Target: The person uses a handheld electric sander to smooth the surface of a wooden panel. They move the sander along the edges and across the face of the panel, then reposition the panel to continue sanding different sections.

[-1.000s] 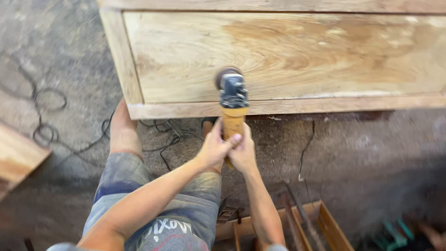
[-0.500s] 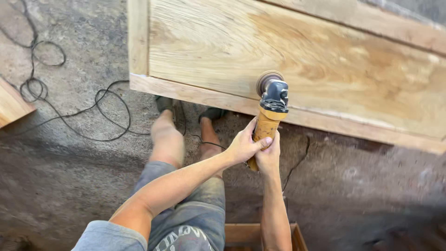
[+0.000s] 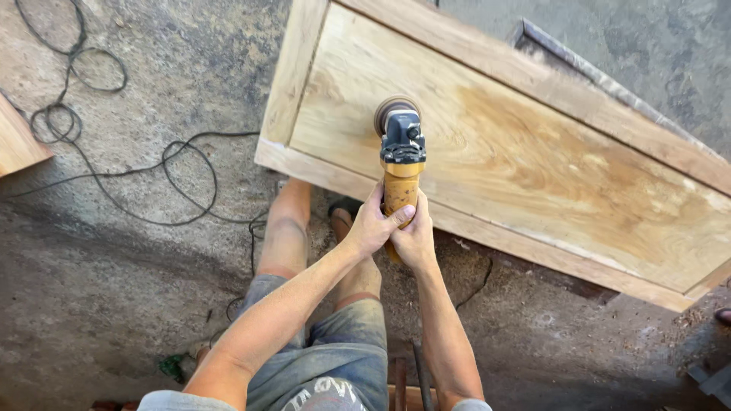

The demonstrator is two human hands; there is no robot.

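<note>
Both of my hands grip the yellow body of an angle grinder [image 3: 400,164]. My left hand [image 3: 371,226] wraps the handle from the left, and my right hand [image 3: 415,237] closes on it from the right. The grinder's dark head and round sanding disc [image 3: 394,112] press on the recessed face of a large framed wooden panel [image 3: 548,160] that lies flat above the floor. The disc sits near the panel's left end, close to the frame's corner.
A black power cable [image 3: 152,175] loops over the dusty concrete floor at the left. A wooden board edge [image 3: 19,144] shows at the far left. My bare legs and feet [image 3: 285,228] are just below the panel's near edge. Metal parts [image 3: 712,377] lie bottom right.
The view has swung, so the panel now runs diagonally. The grinder's disc has moved left along the panel toward its left end. Both hands keep their grip.
</note>
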